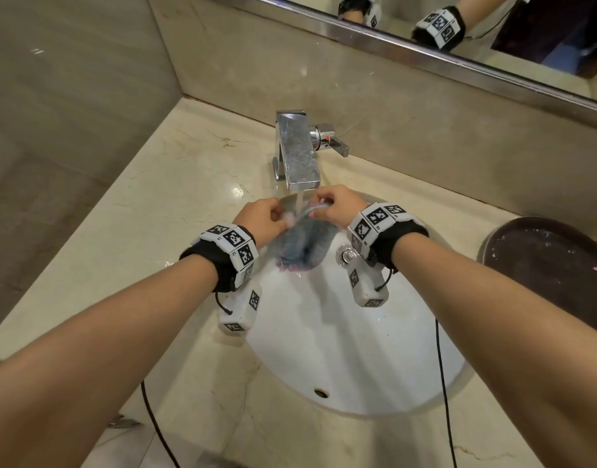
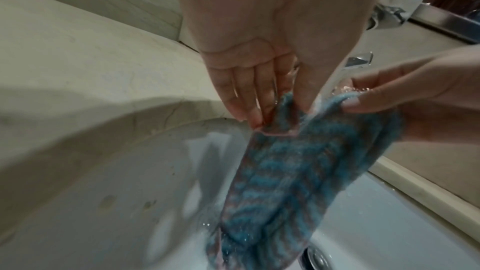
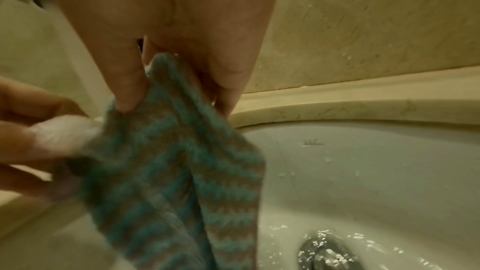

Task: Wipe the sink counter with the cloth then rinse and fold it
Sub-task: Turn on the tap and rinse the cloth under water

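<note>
A wet blue-and-grey striped cloth [image 1: 300, 246] hangs into the white sink basin [image 1: 341, 349] under the running chrome tap [image 1: 297, 153]. My left hand [image 1: 266, 219] pinches the cloth's top left corner, and my right hand [image 1: 334, 207] pinches its top right corner. Water falls on the stretched top edge between the two hands. In the left wrist view my left hand [image 2: 270, 98] pinches the cloth [image 2: 285, 182] between thumb and fingers. The right wrist view shows my right hand [image 3: 171, 81] pinching a fold of the cloth [image 3: 168, 171] above the drain [image 3: 330, 254].
Beige marble counter [image 1: 138, 231] surrounds the basin, with a wall to the left and a backsplash and mirror [image 1: 492, 35] behind. A dark round bowl [image 1: 553, 265] stands on the counter at the right. The tap lever [image 1: 334, 141] points right. Black cables [image 1: 442, 366] hang from the wrist cameras.
</note>
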`<control>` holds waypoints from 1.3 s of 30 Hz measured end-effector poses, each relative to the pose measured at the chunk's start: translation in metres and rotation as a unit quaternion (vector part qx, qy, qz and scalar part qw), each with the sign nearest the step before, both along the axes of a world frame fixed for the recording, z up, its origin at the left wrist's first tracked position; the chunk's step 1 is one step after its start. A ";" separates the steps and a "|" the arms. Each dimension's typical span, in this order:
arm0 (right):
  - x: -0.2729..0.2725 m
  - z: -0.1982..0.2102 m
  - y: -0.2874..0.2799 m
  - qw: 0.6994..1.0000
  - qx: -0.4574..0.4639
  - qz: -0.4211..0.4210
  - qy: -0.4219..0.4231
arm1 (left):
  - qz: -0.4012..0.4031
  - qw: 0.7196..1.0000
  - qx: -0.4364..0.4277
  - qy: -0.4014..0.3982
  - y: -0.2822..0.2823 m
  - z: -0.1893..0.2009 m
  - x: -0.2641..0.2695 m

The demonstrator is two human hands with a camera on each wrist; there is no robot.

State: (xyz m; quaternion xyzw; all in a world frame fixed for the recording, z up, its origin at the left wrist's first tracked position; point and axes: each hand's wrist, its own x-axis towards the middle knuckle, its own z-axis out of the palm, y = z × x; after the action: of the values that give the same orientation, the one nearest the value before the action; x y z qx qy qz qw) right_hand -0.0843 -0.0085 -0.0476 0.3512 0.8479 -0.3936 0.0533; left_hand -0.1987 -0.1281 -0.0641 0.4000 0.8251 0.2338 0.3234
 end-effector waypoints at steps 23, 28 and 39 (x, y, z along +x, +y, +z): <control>-0.001 -0.002 -0.006 0.999 0.011 -0.023 -0.019 | 0.029 0.999 -0.021 0.019 -0.002 -0.002 -0.002; -0.016 0.008 -0.017 0.998 -0.047 -0.017 0.023 | 0.016 1.000 0.016 -0.017 0.003 0.003 0.001; -0.022 0.000 -0.012 0.988 0.082 0.063 -0.115 | 0.052 0.998 0.016 0.022 0.007 0.005 -0.006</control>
State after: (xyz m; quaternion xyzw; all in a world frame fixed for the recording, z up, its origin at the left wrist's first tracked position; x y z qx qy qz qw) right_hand -0.1062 -0.0205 -0.0475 0.3434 0.8858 -0.2757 0.1465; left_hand -0.2047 -0.1216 -0.0596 0.3664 0.8480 0.2546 0.2861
